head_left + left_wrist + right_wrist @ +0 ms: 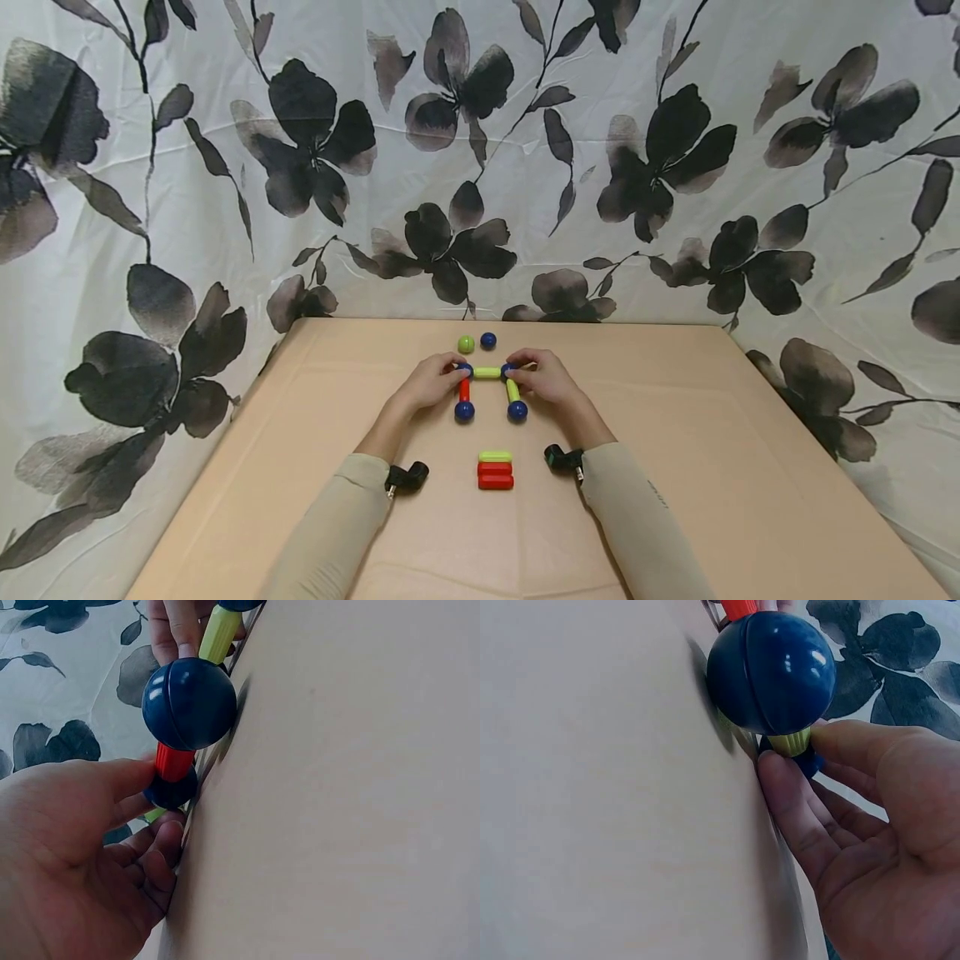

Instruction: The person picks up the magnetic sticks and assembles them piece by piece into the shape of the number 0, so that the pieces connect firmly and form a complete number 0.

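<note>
A three-sided frame of rods and balls lies on the table. Its crossbar is a yellow-green rod [487,373] between two blue balls. From the left corner a red rod [464,390] runs toward me to a blue ball [189,703]; from the right corner another yellow-green rod [513,391] runs to a blue ball [771,673]. My left hand [431,382] pinches the left corner ball [171,793] between thumb and fingers. My right hand [551,379] pinches the right corner ball [811,762], partly covering it.
Beyond the crossbar sit a green ball [466,344] and a loose blue ball [488,341]. Between my forearms lie a yellow-green rod [495,457] and red rods [495,482], side by side. A floral cloth [555,167] hangs behind the table [712,467].
</note>
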`<state>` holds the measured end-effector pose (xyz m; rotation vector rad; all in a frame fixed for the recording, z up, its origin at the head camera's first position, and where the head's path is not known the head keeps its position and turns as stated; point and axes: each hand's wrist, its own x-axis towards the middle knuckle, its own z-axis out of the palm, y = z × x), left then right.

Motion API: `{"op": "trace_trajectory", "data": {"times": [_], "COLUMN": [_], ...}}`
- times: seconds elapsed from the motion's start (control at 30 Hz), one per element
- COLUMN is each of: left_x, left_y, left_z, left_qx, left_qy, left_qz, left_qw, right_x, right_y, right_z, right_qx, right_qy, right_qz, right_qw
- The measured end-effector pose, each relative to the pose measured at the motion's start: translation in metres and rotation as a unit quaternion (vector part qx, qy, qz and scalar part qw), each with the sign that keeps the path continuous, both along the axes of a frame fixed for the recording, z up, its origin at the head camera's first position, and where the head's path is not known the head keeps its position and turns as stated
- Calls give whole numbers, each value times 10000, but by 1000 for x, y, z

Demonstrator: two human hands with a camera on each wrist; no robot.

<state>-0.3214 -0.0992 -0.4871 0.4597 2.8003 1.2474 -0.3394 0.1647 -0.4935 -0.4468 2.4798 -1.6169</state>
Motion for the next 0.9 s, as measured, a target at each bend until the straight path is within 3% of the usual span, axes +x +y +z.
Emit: {"op": "trace_trajectory", "data": {"times": [0.23,0.4,0.57,0.7,0.9], "left_x": [2,2,1,-1,-2], "left_y": [1,2,1,1,0], "left_z": [-1,-1,0,0,-2], "left_qx": [82,54,34,63,28], "left_qy": [25,10,24,-10,21], "left_qz": [58,84,100,125,117], "left_qw": [9999,9999,9999,9999,9999], "right_x": [1,7,17,25,33], "right_y": [2,1,-4,-6,-9], "right_z": [8,28,52,61,64], "right_qx": [525,1223,1518,1662,1891], "right_qy": [145,598,1169,1212,988], "right_qz": [-61,-146,697,1286,1727], "right_qw": [9985,9906,9790,9701,9616]}}
